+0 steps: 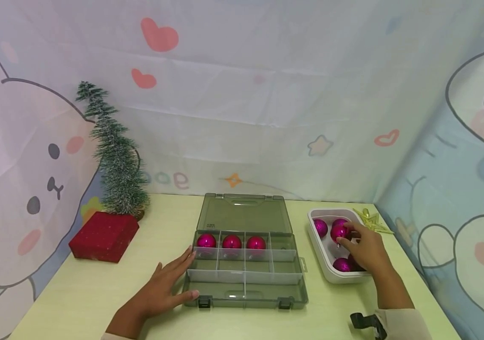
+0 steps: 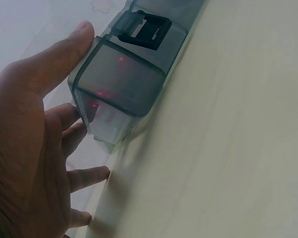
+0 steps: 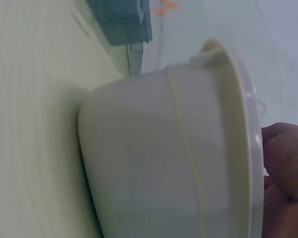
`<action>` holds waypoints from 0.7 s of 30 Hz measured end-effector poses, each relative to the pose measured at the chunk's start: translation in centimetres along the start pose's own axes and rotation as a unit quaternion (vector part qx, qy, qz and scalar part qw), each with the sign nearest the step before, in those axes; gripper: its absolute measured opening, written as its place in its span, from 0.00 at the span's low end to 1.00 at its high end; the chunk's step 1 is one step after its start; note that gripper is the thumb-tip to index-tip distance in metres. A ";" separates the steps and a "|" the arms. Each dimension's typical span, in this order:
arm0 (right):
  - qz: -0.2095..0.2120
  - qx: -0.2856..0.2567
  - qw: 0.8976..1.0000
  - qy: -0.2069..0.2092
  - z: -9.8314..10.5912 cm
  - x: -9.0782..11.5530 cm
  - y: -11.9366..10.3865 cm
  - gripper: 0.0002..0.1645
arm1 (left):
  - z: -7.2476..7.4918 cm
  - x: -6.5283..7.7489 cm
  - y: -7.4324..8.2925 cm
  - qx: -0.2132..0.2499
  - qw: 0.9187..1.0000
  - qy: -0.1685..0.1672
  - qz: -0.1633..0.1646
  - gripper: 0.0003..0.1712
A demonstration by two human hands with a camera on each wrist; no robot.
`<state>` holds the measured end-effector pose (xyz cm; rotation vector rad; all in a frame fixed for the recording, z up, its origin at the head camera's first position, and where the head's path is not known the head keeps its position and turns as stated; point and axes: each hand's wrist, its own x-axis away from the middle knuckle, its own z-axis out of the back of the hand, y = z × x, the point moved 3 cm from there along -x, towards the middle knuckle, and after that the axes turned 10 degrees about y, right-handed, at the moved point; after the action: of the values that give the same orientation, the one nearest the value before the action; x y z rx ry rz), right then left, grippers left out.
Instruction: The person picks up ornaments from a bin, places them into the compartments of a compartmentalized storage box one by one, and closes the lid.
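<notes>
A clear grey-green divided organizer box (image 1: 273,278) lies with its lid tipped back. Three shiny magenta ball ornaments (image 1: 231,242) sit in its back row, one per compartment from the left. My left hand (image 1: 161,288) rests against the box's left side, fingers spread and fairly straight; the left wrist view shows thumb and fingertips at the box corner (image 2: 124,79). Over the white tub (image 1: 320,259) at right, my right hand (image 1: 367,248) pinches a magenta ball ornament (image 1: 338,233) between thumb and fingers. Several more ornaments (image 1: 342,264) lie in the tub. In the right wrist view the tub wall (image 3: 149,148) hides most of the hand.
A small frosted artificial tree (image 1: 118,160) stands at the back left, behind a red block-shaped box (image 1: 105,236). Behind the tub lies a gold star ornament (image 1: 371,221). A printed cloth backdrop (image 1: 242,118) closes off the table's back and sides.
</notes>
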<state>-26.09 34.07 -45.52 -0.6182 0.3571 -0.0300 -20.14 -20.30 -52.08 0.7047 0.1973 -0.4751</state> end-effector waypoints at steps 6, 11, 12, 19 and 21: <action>0.020 -0.044 0.997 0.061 -0.3 0.5 -1.1 0.28 | 0.1 0.0 0.2 0.001 1.000 -0.001 0.000 0.54; 0.022 -0.052 0.995 0.083 -0.4 0.8 -1.5 0.30 | 0.0 0.1 0.2 0.008 1.000 -0.007 0.006 0.54; 0.022 -0.053 0.995 0.085 -0.4 0.8 -1.6 0.31 | -0.1 0.1 0.2 0.008 1.000 -0.008 0.006 0.54; 0.052 -0.062 0.992 0.099 -0.2 0.7 -2.5 0.37 | -0.1 0.0 0.0 -0.003 1.000 -0.006 0.000 0.54; 0.063 -0.060 0.990 0.108 -0.3 0.5 -2.8 0.34 | -0.1 -0.1 0.0 -0.004 1.000 -0.004 0.000 0.54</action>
<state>-25.45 31.54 -44.27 -0.7136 0.6102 0.0456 -20.22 -20.27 -52.13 0.6950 0.1908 -0.4771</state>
